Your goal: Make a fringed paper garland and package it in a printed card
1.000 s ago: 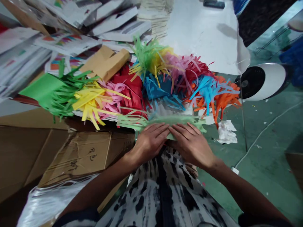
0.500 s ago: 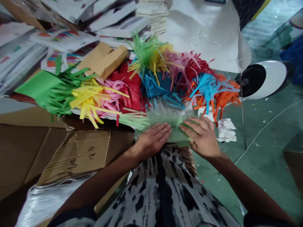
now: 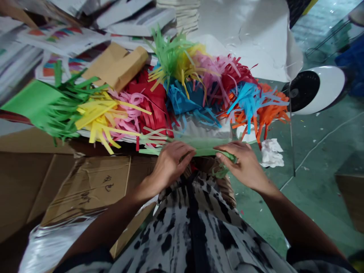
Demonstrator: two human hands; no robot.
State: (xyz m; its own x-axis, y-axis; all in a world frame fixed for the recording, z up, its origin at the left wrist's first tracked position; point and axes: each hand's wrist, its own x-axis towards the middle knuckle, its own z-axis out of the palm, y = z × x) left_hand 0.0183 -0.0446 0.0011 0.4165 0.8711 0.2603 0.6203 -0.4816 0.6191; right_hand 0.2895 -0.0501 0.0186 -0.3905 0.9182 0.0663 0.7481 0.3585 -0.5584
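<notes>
A pale green sheet of fringed tissue paper (image 3: 203, 146) lies at the table's near edge, its cut strips spreading to the left. My left hand (image 3: 172, 161) has its fingers curled over the sheet's near edge, thumb against the fingers. My right hand (image 3: 241, 161) pinches the sheet's right part, where some green paper hangs below the fingers. Just beyond are blue fringed paper (image 3: 184, 100), red fringed paper (image 3: 152, 104) and yellow fringed paper (image 3: 98, 115).
Orange fringed paper (image 3: 270, 112) hangs over the table's right edge. Green fringed paper (image 3: 36, 100) and a folded brown paper piece (image 3: 122, 68) lie left. Cardboard boxes (image 3: 93, 185) stand below left. A round black-and-white object (image 3: 321, 91) is at right.
Both hands have gone from lying flat on the pale green paper to gripping its near edge with curled fingers. The sheet now looks narrower, and some of it hangs down at the right.
</notes>
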